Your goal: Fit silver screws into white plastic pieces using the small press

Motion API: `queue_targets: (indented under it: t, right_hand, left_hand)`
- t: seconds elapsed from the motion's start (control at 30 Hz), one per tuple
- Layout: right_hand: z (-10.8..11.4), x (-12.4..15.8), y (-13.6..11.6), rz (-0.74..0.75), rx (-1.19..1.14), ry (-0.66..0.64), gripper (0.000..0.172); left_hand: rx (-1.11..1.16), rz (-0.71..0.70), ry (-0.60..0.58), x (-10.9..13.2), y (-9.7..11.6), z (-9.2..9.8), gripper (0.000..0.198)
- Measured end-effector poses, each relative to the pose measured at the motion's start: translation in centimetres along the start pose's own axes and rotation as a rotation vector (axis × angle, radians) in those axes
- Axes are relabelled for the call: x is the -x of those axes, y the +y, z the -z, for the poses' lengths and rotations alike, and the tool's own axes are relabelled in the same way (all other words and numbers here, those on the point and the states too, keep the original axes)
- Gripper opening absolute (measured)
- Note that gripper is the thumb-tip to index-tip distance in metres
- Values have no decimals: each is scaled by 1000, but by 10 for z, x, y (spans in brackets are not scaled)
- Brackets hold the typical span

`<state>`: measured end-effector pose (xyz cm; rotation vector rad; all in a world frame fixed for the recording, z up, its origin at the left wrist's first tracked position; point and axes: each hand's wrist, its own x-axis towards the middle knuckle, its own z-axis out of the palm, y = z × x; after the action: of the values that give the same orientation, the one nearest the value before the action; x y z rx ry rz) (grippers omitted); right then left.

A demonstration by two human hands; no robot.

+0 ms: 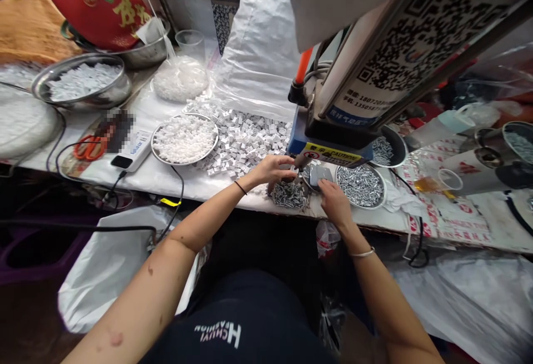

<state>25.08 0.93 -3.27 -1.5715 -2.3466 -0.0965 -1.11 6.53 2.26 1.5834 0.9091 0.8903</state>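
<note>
My left hand (272, 170) reaches under the head of a press (333, 141), with thumb and fingers brought together at its working point. Whatever they pinch is too small to name. My right hand (334, 202) is closed, its fingertips at the near edge of a grey metal block (320, 175) beside the press's working point; what they may hold is hidden. Just below my left hand lies a heap of small metal pins (289, 195). A round tray of similar metal pieces (361, 186) sits right of my right hand. Small white plastic blocks (250, 139) spread behind my left hand.
Left on the table are a plate of small white pieces (185, 138), a white power strip (132, 150), orange-handled scissors (89, 147) and a steel bowl (81, 83). A dark bowl of metal pieces (387, 147) and a tipped cup (449, 179) are at right. Cables hang over the front edge.
</note>
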Motion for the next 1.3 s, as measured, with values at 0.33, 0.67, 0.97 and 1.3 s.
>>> queue_targets:
  t: [0.33,0.67,0.97,1.3]
  right_hand:
    - [24,-1,62,-496,139,-67,32]
    - [34,-11,59,-429,283,-220,30]
    - [41,-2,68,-428,294,-257,26]
    - [42,-2,68,-373,304,-255,25]
  left_hand:
    - [476,118,60,1,-30,-15,32]
    - [115,125,71,4,-4,-18,23]
    - [-92,-159,392,20,-21,-36,24]
    - [-720,-192,444,44,-37,-51,16]
